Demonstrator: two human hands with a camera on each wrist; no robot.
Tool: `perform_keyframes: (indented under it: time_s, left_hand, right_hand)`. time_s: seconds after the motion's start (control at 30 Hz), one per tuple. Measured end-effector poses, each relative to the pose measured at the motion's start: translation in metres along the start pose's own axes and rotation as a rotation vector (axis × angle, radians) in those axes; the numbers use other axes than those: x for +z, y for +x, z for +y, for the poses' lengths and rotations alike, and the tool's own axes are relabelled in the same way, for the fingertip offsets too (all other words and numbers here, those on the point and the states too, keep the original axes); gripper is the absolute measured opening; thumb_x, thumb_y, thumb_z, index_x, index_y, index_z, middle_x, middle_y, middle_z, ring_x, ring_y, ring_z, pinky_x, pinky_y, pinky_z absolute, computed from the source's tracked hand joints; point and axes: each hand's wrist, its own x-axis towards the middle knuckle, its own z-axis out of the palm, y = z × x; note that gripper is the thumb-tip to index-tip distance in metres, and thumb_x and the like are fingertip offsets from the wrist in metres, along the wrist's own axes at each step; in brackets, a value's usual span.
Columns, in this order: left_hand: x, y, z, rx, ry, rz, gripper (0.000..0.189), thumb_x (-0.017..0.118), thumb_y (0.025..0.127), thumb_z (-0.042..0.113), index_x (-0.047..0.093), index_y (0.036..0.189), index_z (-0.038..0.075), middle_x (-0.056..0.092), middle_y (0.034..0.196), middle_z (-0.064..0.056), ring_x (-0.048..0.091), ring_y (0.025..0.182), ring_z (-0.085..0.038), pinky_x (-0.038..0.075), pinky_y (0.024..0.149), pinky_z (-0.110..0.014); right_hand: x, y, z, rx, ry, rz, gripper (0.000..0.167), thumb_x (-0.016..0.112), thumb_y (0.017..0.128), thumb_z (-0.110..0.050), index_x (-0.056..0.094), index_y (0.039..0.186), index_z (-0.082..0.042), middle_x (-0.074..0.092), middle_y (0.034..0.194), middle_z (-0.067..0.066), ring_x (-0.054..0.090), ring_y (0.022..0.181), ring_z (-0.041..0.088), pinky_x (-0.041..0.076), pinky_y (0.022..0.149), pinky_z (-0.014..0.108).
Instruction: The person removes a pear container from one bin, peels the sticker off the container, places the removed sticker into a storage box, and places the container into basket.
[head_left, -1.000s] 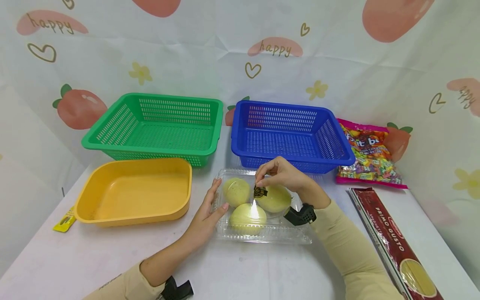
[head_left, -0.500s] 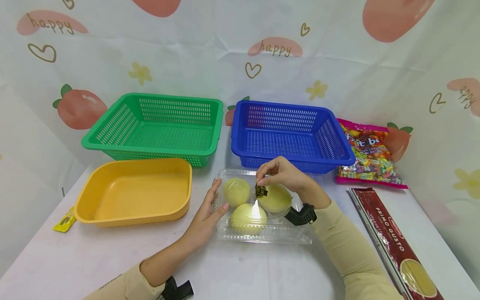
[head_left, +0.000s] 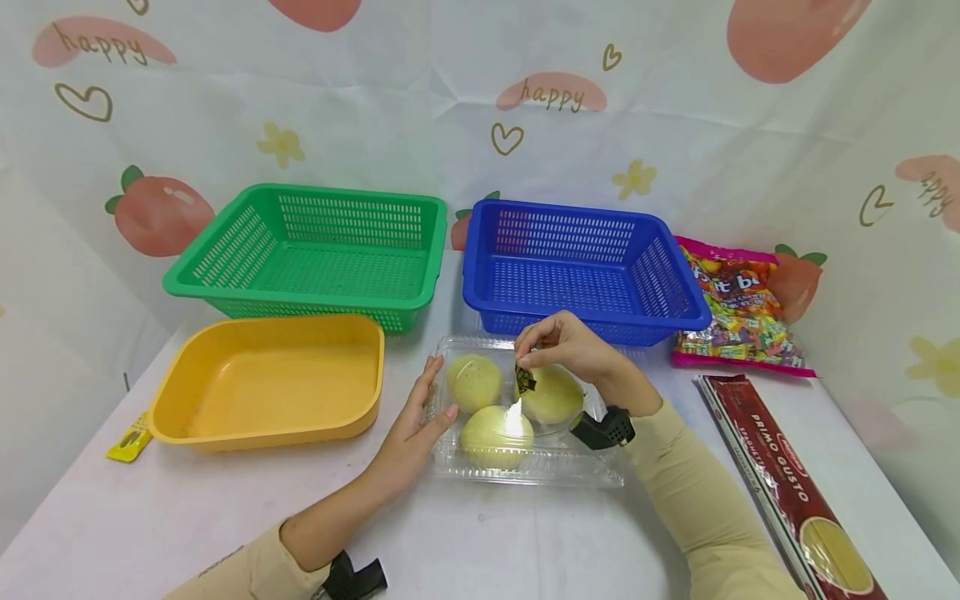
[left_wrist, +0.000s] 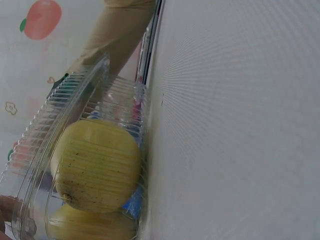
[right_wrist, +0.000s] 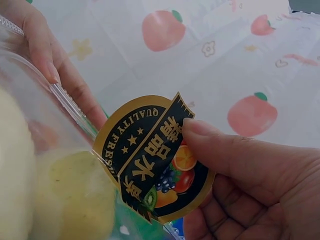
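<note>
A clear plastic clamshell box (head_left: 555,477) with three pale yellow, melon-like fruits (head_left: 495,437) inside lies on the table. My left hand (head_left: 411,425) rests against its left side, fingers fairly straight and thumb by the lid. Above the lid, my right hand (head_left: 566,350) pinches a black-and-gold fruit sticker (right_wrist: 150,157) between thumb and fingers. In the right wrist view the sticker stands up from the lid, its lower left edge by the plastic; whether it still sticks there I cannot tell. The left wrist view shows one fruit (left_wrist: 97,165) through the ribbed wall.
Behind the box stand a green basket (head_left: 337,300) and a blue basket (head_left: 592,317). A yellow tub (head_left: 270,433) is at left, a small yellow packet (head_left: 131,442) beside it. A candy bag (head_left: 742,317) and a red spaghetti pack (head_left: 787,483) lie at right.
My right hand has shifted very slightly to the right with the sticker, which now shows more folded and turned. The left hand and the box have stayed in place.
</note>
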Motion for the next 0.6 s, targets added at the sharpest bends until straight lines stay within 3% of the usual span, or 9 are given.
perform_keyframes:
  time_s: [0.5, 0.6]
  left_hand:
    - [0.0003, 0.0000, 0.0006, -0.002, 0.009, 0.000, 0.065, 0.046, 0.097, 0.016, 0.009, 0.150, 0.013, -0.007, 0.158, -0.012, 0.001, 0.145, -0.034, 0.004, 0.117, -0.053]
    - [0.0004, 0.0002, 0.0007, 0.001, 0.011, -0.002, 0.065, 0.046, 0.097, 0.016, 0.008, 0.150, 0.012, -0.007, 0.158, -0.013, 0.000, 0.145, -0.034, 0.003, 0.117, -0.053]
  right_hand:
    - [-0.0008, -0.0012, 0.0016, 0.033, 0.041, 0.047, 0.028, 0.065, 0.080, 0.005, 0.074, 0.074, -0.021, 0.068, 0.083, -0.008, 0.061, 0.082, 0.007, 0.052, 0.073, 0.019]
    - [-0.0025, -0.0012, 0.0015, 0.030, 0.135, 0.104, 0.029, 0.062, 0.082, 0.007, 0.073, 0.076, -0.019, 0.069, 0.081, -0.007, 0.061, 0.078, 0.006, 0.053, 0.070, 0.018]
